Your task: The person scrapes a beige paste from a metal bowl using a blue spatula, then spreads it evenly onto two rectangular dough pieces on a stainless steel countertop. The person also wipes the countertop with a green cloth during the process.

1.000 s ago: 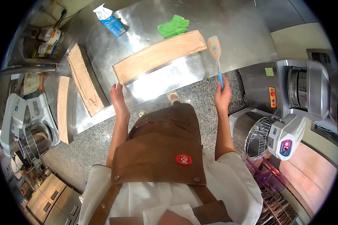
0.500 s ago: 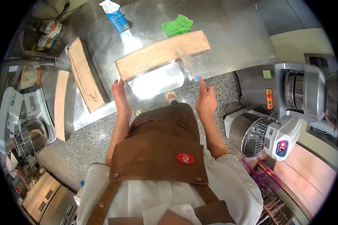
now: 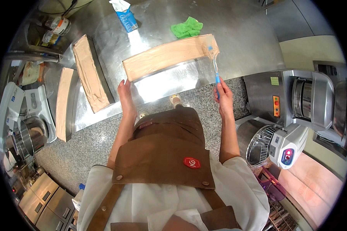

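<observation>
A long rectangular tray (image 3: 165, 56) filled to the rim with smooth beige cream lies on the steel table. My right hand (image 3: 224, 96) is closed round the blue handle of a spatula (image 3: 217, 77). Its metal neck reaches over the front edge, and its cream-smeared head rests on the cream at the tray's right end. Beside the tray's left front corner is my left hand (image 3: 126, 94), fingers up and apart; whether it touches the tray I cannot tell. Another filled tray (image 3: 89, 75), with a rougher surface, stands to the left, and a third filled tray (image 3: 63, 104) is beyond it.
At the back of the steel table (image 3: 235, 27) are a blue-and-white carton (image 3: 124, 17) and a crumpled green cloth (image 3: 187, 28). Mixers with metal bowls stand at the left and a mixer (image 3: 285, 148) at the right. Speckled floor (image 3: 92, 154) lies below the table edge.
My right hand has moved right and slightly down, carrying the spatula from the right-middle of the tray to its right end. My left hand stays by the left corner.
</observation>
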Action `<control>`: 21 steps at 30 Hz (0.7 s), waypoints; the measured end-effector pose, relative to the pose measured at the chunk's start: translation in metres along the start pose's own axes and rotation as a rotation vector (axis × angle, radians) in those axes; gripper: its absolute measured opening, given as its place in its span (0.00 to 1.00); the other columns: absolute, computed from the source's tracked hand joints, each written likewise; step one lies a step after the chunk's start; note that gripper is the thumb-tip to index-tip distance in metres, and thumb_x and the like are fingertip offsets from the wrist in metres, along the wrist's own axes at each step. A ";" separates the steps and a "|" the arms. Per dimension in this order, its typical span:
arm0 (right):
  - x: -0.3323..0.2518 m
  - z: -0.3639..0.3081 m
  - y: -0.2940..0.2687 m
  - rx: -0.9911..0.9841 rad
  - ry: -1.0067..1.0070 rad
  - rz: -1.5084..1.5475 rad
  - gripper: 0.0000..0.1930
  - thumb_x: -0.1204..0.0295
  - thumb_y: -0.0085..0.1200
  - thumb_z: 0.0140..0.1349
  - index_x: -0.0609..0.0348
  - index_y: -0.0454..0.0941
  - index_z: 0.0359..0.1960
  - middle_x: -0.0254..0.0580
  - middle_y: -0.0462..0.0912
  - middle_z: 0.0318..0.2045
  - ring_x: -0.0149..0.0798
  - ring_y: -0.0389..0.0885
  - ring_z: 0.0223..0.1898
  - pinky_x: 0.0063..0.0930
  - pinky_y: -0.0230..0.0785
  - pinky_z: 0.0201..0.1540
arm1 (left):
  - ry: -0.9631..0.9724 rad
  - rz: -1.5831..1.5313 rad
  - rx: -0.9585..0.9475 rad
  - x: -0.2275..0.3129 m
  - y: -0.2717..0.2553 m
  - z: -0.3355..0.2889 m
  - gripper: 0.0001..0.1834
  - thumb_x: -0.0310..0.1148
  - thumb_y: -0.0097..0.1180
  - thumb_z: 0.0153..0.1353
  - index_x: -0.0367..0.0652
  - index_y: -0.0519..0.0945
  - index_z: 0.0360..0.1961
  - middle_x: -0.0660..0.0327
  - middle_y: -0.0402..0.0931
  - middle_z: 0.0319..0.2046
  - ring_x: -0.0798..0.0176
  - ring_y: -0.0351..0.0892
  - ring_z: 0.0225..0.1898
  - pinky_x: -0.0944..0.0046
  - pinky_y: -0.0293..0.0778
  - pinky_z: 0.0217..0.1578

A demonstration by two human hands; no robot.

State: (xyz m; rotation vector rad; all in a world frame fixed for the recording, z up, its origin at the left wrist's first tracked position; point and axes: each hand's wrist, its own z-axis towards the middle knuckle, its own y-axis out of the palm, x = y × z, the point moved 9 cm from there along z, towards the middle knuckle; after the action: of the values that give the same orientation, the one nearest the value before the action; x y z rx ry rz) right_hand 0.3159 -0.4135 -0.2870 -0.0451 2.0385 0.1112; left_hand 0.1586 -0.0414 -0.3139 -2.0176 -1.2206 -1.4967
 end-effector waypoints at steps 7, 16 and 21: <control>0.012 -0.007 -0.080 0.263 -0.237 -0.304 0.19 0.71 0.48 0.70 0.61 0.73 0.61 0.25 0.71 0.27 0.20 0.63 0.26 0.16 0.57 0.28 | -0.003 0.027 0.003 -0.001 0.001 -0.001 0.39 0.55 0.36 0.71 0.34 0.51 0.69 0.44 0.55 0.69 0.53 0.51 0.72 0.57 0.40 0.72; 0.037 -0.018 -0.054 0.250 -0.297 -0.520 0.19 0.71 0.46 0.70 0.62 0.73 0.60 0.53 0.79 0.55 0.42 0.78 0.55 0.30 0.66 0.58 | 0.013 0.054 -0.007 0.001 0.003 -0.001 0.38 0.55 0.35 0.71 0.36 0.52 0.69 0.44 0.56 0.69 0.53 0.51 0.72 0.57 0.39 0.72; 0.035 -0.058 -0.003 0.088 -0.327 -0.701 0.18 0.71 0.47 0.70 0.58 0.74 0.60 0.50 0.82 0.51 0.42 0.80 0.51 0.33 0.69 0.54 | 0.006 0.049 -0.005 -0.001 0.001 0.000 0.37 0.55 0.35 0.72 0.36 0.53 0.69 0.44 0.56 0.68 0.53 0.51 0.72 0.57 0.39 0.72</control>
State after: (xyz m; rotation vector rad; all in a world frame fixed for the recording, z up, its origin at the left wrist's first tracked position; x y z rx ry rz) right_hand 0.2485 -0.4213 -0.2923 -0.6362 1.5983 -0.3868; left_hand 0.1597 -0.0425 -0.3147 -2.0301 -1.1581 -1.4830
